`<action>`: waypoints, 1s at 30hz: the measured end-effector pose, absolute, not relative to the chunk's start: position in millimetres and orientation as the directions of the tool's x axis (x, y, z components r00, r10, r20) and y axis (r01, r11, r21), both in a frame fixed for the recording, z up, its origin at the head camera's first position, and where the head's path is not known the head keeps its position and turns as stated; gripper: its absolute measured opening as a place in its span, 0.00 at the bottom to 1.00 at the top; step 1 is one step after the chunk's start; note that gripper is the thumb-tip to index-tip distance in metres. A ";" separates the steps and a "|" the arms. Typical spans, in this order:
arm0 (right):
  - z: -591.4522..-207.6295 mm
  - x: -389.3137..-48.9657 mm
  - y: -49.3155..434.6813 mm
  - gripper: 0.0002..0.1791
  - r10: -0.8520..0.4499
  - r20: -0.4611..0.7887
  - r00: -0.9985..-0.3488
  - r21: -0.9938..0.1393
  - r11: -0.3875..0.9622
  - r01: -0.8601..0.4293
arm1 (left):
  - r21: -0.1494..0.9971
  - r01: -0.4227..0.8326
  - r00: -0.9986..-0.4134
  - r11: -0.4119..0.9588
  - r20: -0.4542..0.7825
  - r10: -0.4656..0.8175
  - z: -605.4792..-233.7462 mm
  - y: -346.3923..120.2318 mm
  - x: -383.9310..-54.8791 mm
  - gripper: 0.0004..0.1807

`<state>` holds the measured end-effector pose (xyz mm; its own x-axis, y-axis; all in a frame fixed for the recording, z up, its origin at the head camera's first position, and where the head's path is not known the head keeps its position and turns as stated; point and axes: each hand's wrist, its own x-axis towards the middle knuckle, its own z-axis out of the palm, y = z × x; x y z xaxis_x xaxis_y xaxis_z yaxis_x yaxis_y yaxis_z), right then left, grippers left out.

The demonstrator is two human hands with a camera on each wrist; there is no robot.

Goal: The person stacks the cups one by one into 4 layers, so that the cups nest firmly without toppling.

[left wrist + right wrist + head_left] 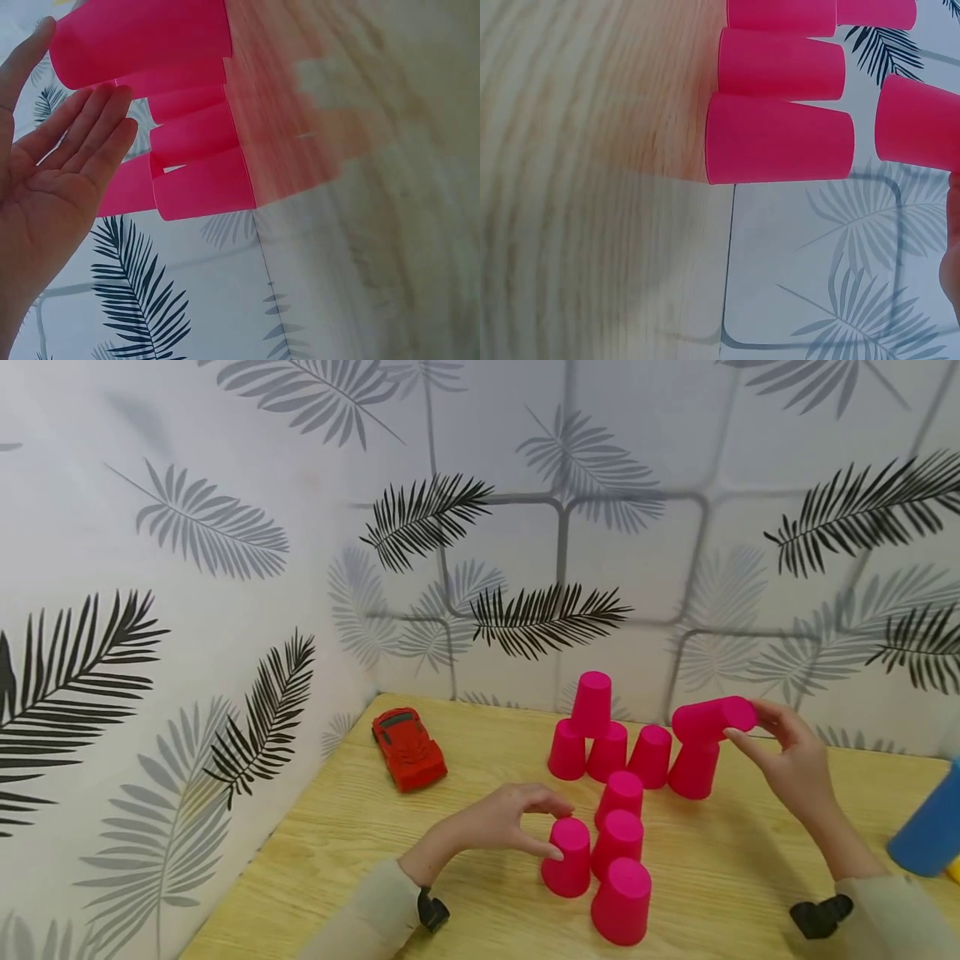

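My left hand [517, 818] is at an upright pink cup [567, 864]. Its fingers reach past the far side of the cup's top, and the thumb overlaps the near side. In the left wrist view the fingers [94, 131] are nearly straight beside the cup [142, 41]. Farther back, my right hand [795, 760] grips another pink cup [712, 718], tipped on its side close over an upright one [693, 770]. The right wrist view shows the gripped cup [919, 124] off the table, beside the upper end of a standing cup [780, 140].
At the back, one cup [592, 704] is stacked on two others, beside a single cup [650, 758]. Three cups, the nearest [621, 906], run toward the front. A red toy car [408, 750] sits left and a blue object [930, 827] right. Patterned walls [555, 560] border the table.
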<state>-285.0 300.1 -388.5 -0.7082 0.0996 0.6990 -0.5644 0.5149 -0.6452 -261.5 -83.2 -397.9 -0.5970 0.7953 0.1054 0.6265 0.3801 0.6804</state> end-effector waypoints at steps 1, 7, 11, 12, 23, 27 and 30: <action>-387.8 -286.6 300.2 0.26 0.096 0.695 -0.713 -0.647 0.517 -0.561 | 0.680 0.628 -0.596 0.379 0.108 0.796 -398.1 -82.6 -261.3 0.30; -387.6 -294.8 301.8 0.27 0.069 0.673 -0.736 -0.644 0.544 -0.538 | 0.676 0.629 -0.599 0.383 0.108 0.794 -400.0 -81.3 -260.7 0.27; -386.3 -299.9 303.2 0.27 0.034 0.653 -0.757 -0.636 0.567 -0.524 | 0.680 0.624 -0.606 0.385 0.110 0.788 -400.6 -81.4 -261.5 0.26; -385.4 -301.2 303.6 0.27 0.020 0.647 -0.762 -0.632 0.574 -0.521 | 0.680 0.625 -0.606 0.384 0.112 0.787 -400.6 -81.4 -261.9 0.25; -376.8 -315.8 307.0 0.28 -0.086 0.548 -0.832 -0.600 0.653 -0.463 | 0.671 0.629 -0.602 0.392 0.101 0.792 -402.4 -82.7 -262.7 0.25; -370.4 -324.3 307.8 0.28 -0.119 0.517 -0.848 -0.589 0.669 -0.453 | 0.648 0.651 -0.599 0.396 0.118 0.792 -401.6 -82.9 -263.4 0.25; -369.1 -327.3 306.1 0.28 -0.126 0.499 -0.857 -0.591 0.674 -0.443 | 0.633 0.663 -0.596 0.399 0.124 0.793 -401.2 -83.7 -262.0 0.25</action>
